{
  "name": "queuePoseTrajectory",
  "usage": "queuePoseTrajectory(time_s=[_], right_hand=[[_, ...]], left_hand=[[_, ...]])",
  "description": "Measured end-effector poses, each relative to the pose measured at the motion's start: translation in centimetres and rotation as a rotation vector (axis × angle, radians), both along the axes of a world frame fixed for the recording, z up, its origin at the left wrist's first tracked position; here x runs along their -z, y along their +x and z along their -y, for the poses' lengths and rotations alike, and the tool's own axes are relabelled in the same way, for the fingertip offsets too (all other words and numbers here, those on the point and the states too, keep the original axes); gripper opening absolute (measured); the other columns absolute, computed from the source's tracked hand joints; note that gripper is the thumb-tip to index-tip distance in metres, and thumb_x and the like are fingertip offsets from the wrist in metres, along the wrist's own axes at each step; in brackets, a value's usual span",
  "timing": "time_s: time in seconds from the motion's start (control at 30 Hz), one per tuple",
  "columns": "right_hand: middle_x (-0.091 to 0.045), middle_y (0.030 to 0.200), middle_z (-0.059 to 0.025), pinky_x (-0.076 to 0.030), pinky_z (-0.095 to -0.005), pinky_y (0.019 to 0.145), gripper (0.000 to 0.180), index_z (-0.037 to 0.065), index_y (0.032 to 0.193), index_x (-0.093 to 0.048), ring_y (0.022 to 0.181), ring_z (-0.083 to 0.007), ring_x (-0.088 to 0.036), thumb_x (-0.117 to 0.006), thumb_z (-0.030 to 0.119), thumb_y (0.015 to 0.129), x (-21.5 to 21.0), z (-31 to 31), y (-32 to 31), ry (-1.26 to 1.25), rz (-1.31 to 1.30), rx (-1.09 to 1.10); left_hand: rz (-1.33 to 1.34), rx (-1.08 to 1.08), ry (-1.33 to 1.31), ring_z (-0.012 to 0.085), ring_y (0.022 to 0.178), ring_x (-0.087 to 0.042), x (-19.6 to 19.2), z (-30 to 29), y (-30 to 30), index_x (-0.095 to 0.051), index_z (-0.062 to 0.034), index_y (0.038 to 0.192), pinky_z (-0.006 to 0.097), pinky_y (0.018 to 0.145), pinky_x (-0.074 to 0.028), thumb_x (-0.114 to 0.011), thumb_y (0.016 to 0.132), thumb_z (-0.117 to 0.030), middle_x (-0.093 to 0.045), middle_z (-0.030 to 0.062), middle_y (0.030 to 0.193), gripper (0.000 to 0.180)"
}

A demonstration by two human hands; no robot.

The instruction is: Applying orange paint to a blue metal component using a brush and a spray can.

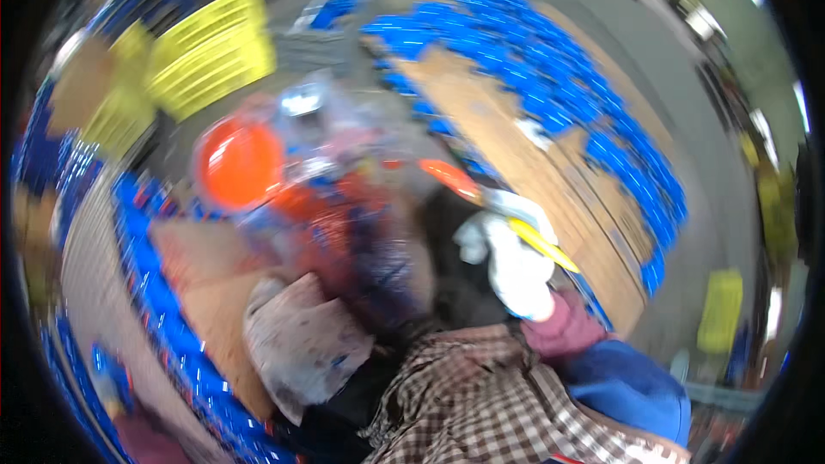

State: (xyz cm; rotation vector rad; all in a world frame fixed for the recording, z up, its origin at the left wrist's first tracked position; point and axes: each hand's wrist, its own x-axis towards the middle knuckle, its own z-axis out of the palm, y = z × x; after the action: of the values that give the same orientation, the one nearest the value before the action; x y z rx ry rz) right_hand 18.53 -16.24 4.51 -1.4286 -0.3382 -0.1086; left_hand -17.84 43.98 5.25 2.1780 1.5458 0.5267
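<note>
- Right hand [518, 268]: white-gloved, its grip apparently closed around a yellow strip [552, 252], which lies beside the near edge of the cardboard-topped stack [490, 112]. An orange elongated piece [450, 179] shows beyond the glove; blur hides whether the two are joined.
- Left hand [106, 388]: at the lower-left rim, near blue pieces [73, 382]; the state of its grip cannot be told.
- Extent of work: blue packets [550, 60] cover the far side of the stack, while brown cardboard lies bare on the near side. The layer is judged partial; whether it is growing or shrinking cannot be told.
- Second stack, left: a blue band [142, 241] borders brown cardboard [225, 305]; a stained pale sheet [309, 348] lies at its inner side.
- Containers: a clear plastic bag [391, 271] shows red and blue contents, too blurred to identify. Beside it is a round orange basin [241, 161], its contents indistinct. Slatted yellow crates [215, 51] stand farther off.
</note>
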Motion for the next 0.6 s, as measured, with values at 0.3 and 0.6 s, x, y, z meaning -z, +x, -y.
queuePoseTrajectory(time_s=[0.3,0.6], right_hand=[[-0.064,0.095,-0.006,-0.05,-0.0283,0.08,0.019,0.005,0.107,-0.06,0.092,-0.0149,-0.063,-0.06,0.0,0.089,8.5,21.0,3.4,-0.377,0.122,0.564],[-0.06,0.115,-0.0148,-0.046,-0.0417,0.092,0.048,0.013,0.123,-0.05,0.108,-0.0331,-0.057,-0.07,0.019,0.08,18.2,53.6,-3.5,-1.424,-0.421,1.356]], left_hand=[[-0.169,-0.019,0.093,0.0124,0.079,-0.054,3.9,2.9,6.6,-0.06,-0.0065,0.121,0.025,0.072,-0.046,-0.05,0.095,-0.023,-0.056,0.0031,0.087,0.031],[-0.01,-0.075,0.218,0.016,0.086,-0.056,0.6,11.5,6.3,-0.06,-0.0016,0.117,0.029,0.081,-0.045,-0.049,0.096,-0.026,-0.059,0.007,0.094,0.035]])
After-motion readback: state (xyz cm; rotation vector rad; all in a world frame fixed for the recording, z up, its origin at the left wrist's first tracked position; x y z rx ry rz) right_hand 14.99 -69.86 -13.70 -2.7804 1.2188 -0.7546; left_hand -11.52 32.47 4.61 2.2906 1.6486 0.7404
